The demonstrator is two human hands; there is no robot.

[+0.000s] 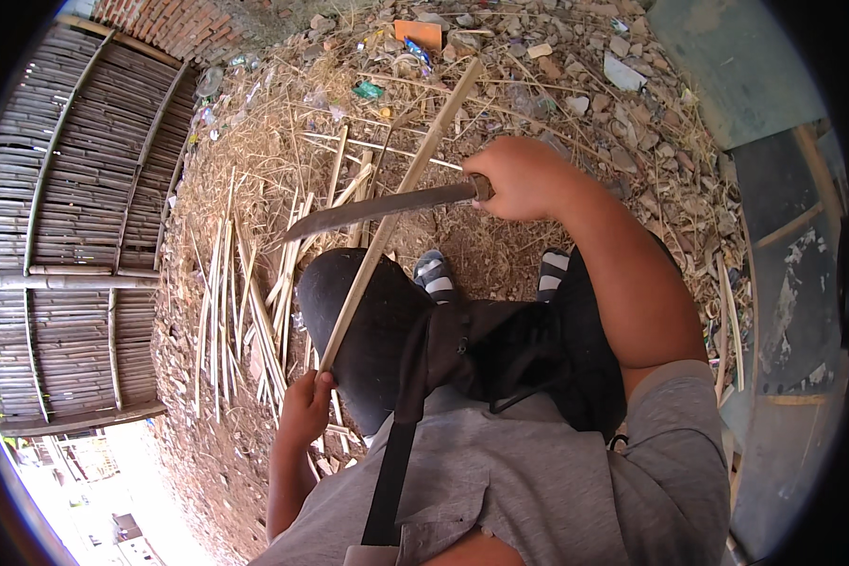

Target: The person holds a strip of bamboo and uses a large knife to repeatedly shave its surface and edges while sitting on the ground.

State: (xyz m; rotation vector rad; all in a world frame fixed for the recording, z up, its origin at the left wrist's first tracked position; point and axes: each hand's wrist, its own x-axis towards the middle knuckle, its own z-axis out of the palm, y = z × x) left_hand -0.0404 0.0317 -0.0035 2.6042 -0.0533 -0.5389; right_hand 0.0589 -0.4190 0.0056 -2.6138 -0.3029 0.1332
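Observation:
My left hand (306,407) is closed around the lower end of a long pale bamboo strip (373,257). The strip slants up and away to the right, passing over my left knee. In my right hand (522,179) is the handle of a long machete (387,206), its dark blade pointing left. The blade crosses the strip near its middle; whether it touches, I cannot tell. Split bamboo strips (219,316) lie in a loose pile on the ground left of my knee, and a few more lie beyond the blade.
A bamboo slat wall (66,179) stands at the left and a grey-green panel (738,71) at the right. Broken bricks, stones and litter cover the far ground, with an orange brick-like piece (418,35) among them. My sandalled feet (434,274) are beyond my knees.

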